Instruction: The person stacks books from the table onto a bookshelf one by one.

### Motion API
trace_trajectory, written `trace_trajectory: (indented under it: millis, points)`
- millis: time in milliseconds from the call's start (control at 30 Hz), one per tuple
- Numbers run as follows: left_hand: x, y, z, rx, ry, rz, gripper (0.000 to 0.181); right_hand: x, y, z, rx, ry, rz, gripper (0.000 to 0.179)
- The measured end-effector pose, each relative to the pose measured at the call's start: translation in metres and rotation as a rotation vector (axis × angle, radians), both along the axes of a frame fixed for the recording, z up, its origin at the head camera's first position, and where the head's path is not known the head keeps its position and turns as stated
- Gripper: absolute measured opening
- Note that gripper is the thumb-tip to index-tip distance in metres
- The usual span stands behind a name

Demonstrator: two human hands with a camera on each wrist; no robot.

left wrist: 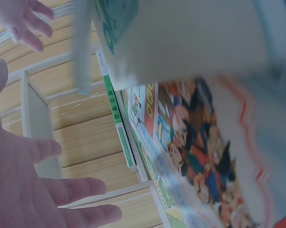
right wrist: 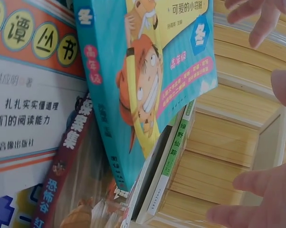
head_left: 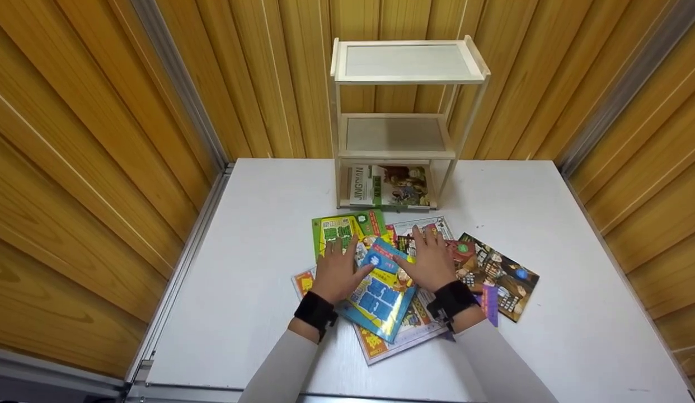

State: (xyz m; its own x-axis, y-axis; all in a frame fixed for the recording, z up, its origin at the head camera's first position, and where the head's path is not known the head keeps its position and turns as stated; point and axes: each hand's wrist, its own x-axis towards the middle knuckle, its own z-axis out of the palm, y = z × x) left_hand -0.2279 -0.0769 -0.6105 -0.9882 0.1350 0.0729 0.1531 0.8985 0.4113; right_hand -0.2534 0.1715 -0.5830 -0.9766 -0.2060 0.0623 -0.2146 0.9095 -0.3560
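Note:
My left hand [head_left: 335, 275] is spread over the left side of a blue-and-yellow book [head_left: 375, 305] on top of a loose pile. My right hand [head_left: 430, 262] is spread over the pile's right side. In the wrist views, the left hand's fingers [left wrist: 76, 190] and the right hand's fingers [right wrist: 247, 209] stand apart and grip nothing. A green book [head_left: 325, 224] lies at the back left, and a dark-covered book [head_left: 507, 280] reaches out to the right. Beneath the blue one is a large white book with orange parts [head_left: 375, 346]. A purple corner [head_left: 491, 305] shows by the right wrist.
Behind the pile stands a cream shelf rack [head_left: 412, 81] with three levels. On its lowest level lies a white-and-green book [head_left: 403, 184]. The white table [head_left: 241, 313] is bordered by wood-pattern walls [head_left: 90, 157] at the back and sides.

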Motion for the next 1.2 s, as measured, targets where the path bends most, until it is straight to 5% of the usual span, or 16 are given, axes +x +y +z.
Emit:
trace_trajectory:
  millis: [200,400,700,1200]
  points:
    - [0.009,0.002,-0.002,-0.002,0.021,0.071,0.087,-0.004,0.0,-0.004,0.002,0.003,0.007,0.099]
    - [0.028,0.008,0.002,-0.003,-0.051,0.24,0.095,-0.008,-0.003,-0.012,0.001,-0.016,0.015,0.097]
    - [0.056,0.016,-0.008,0.03,-0.103,0.352,0.095,-0.009,-0.007,-0.017,-0.022,-0.071,0.025,0.095]
    - [0.058,0.027,-0.021,0.03,-0.168,0.401,0.096,-0.013,-0.016,-0.035,0.096,-0.117,-0.022,0.092]
